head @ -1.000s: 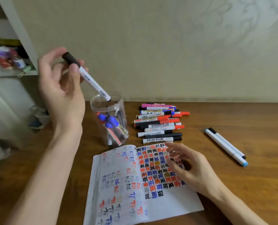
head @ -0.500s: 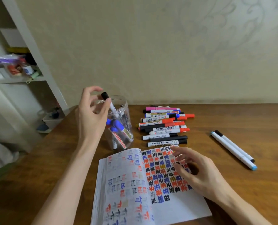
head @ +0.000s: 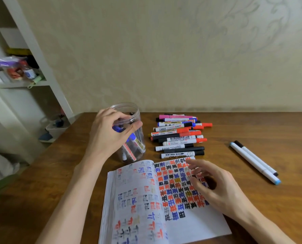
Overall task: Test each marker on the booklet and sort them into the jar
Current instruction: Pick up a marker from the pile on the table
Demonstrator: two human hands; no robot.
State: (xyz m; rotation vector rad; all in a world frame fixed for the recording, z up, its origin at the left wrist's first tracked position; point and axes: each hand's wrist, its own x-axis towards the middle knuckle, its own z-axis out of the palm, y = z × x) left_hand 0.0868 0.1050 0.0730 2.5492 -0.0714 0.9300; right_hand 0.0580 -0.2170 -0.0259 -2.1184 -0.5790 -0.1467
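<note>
left hand (head: pixel 109 136) at the mouth of the jar (head: pixel 129 109), fingers loosely curled, thumb apart, pinching nothing (markers (head: pixel 133 139) lean inside), right hand (head: pixel 215 187) over the open booklet (head: pixel 137 199), fingers spread, marker pile (head: pixel 178 136) just beyond

Jar (head: pixel 129 104) sits left of the marker pile (head: pixel 178 138), booklet (head: pixel 199 224) lies open in front of both, two pens (head: pixel 252 160) off right on the table (head: pixel 252 129).

We note one head-worn wide-angle view, facing forward and down, close over the table (head: pixel 252 131), with the wall (head: pixel 164 50) beyond.
</note>
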